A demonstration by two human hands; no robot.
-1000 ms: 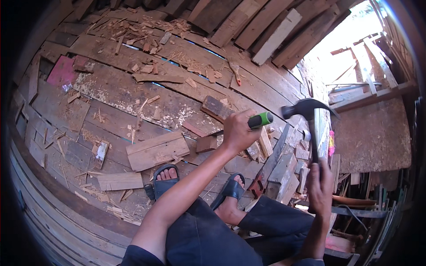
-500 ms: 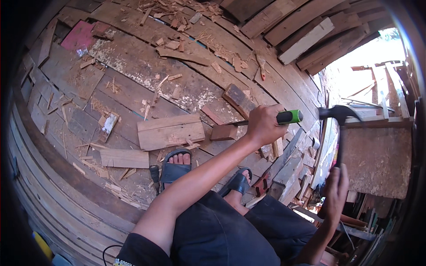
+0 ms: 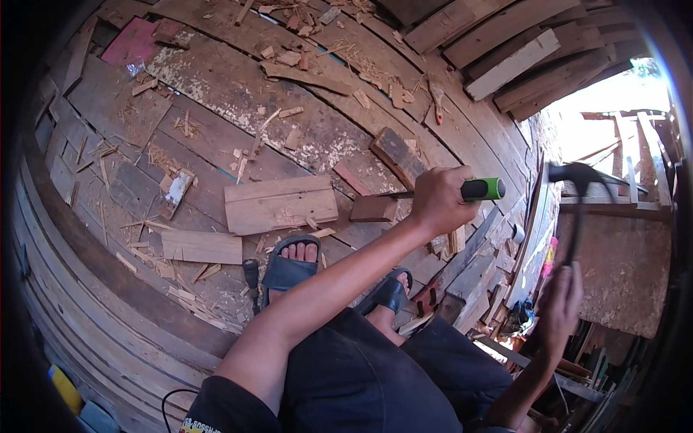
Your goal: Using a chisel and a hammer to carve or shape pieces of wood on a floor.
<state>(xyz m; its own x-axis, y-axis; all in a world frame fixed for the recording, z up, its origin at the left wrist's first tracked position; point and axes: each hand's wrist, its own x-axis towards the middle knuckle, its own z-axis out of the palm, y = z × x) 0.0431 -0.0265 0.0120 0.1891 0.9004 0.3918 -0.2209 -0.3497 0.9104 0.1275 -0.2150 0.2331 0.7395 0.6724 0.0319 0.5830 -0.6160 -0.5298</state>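
While the right hand [image 3: 560,302] grips a hammer [image 3: 580,175], lettering [image 3: 205,427] marks a sleeve [image 3: 234,404].

And across the brown wooden plank floor [image 3: 195,155] we go, strewn with pale wood chips and splinters! Up in the far left corner lies a flat pink sheet [image 3: 132,41]. A long, slightly curved brown wood strip [image 3: 307,78] stretches out near the middle, and over to its right, there's a paintbrush with a red-tipped handle [image 3: 436,99]. Top right, a white-faced wooden board [image 3: 514,63] lies among rough brown timbers [image 3: 462,22]! Lower down, a red-handled handsaw [image 3: 462,258], and at far left, a partly visible yellow object [image 3: 66,388].
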